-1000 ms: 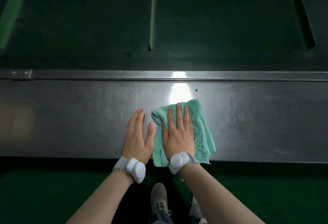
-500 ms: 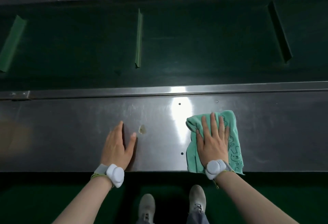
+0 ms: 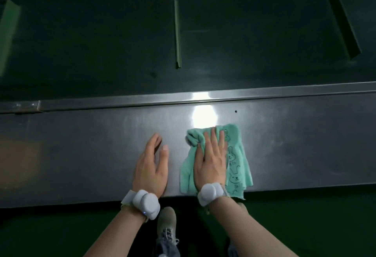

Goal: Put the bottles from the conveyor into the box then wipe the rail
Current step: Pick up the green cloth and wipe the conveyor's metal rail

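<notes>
Wiping is the step in hand, and no bottles show on the dark green conveyor belt (image 3: 244,39), so by the look of it the packing is done. The box is out of view. Right hand (image 3: 210,161) lies flat and open, fingers spread, pressing one green cloth (image 3: 237,165) onto the steel rail (image 3: 91,151). The cloth is bunched at its far left corner, and its near edge hangs just over the rail's front lip. Left hand (image 3: 151,165) rests open on the bare rail just beside the cloth, holding nothing, apparently bracing.

To do this well, the judgement is: keep the palm flat, smooth out that bunched corner so more cloth meets metal, and run long overlapping passes along the rail's length, including the raised strip by the belt.

Count: one cloth, one rail, two hands each with a white wrist device (image 3: 145,201), three cleats on the belt, and two shoes, one (image 3: 166,218) in plain view between the arms.
</notes>
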The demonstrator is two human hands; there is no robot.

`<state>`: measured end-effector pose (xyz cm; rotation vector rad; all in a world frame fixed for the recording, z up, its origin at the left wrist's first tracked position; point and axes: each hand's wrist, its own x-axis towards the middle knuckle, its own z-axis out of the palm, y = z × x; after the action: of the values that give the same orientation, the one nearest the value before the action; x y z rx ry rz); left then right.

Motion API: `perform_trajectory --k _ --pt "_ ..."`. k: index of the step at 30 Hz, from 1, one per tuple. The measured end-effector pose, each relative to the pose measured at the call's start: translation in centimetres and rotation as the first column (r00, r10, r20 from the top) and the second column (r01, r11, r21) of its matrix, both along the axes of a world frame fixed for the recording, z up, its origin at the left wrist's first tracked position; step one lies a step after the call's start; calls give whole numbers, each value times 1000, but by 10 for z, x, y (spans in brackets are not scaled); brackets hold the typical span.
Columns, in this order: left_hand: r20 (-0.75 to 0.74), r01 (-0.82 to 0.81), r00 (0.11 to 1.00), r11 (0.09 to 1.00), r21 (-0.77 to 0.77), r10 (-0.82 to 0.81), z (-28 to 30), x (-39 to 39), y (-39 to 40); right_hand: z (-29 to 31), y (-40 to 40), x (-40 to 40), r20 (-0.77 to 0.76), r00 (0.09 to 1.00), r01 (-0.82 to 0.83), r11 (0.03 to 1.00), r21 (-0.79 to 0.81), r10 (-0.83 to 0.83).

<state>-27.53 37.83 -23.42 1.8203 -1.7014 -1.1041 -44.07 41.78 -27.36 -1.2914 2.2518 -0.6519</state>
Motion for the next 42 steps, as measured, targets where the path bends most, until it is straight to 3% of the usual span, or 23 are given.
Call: perform_trajectory --k 4,7,10,12,16,22,27,31,36,39,42 --pt "51 -109 992 993 -46 112 1 40 -18 -6 -20 101 -72 964 -247 961 126 257" --pt "91 20 996 995 -95 -11 -2 58 -27 -13 -26 130 -212 891 -347 904 250 401" --pt "126 106 988 985 -136 -89 -7 61 -28 -14 -24 113 -189 885 -372 891 260 425" --pt "141 100 987 985 -142 -80 -11 58 -26 -15 -22 90 -244 883 -340 906 253 400" --pt "162 117 982 982 -147 -93 -17 57 -29 -12 -17 19 -363 911 -98 957 275 197" --pt "190 121 977 986 -117 -97 -23 70 -31 -9 1 -73 -401 916 165 936 310 -28" --pt "183 103 980 990 -97 -84 -24 75 -27 -7 -4 -54 -351 933 171 952 253 -74" --pt "135 56 990 991 -118 -40 -22 79 -22 -8 -23 19 -336 939 8 969 248 78" --pt "76 4 997 960 -279 18 -27 93 -25 -13 -51 127 -272 896 -301 930 212 352" --pt "84 49 996 962 -270 -28 -28 101 -32 -13 -55 134 -232 854 -415 878 237 466" --pt "160 176 977 955 -237 -141 -24 99 -38 -9 -51 107 -231 847 -426 872 242 478"
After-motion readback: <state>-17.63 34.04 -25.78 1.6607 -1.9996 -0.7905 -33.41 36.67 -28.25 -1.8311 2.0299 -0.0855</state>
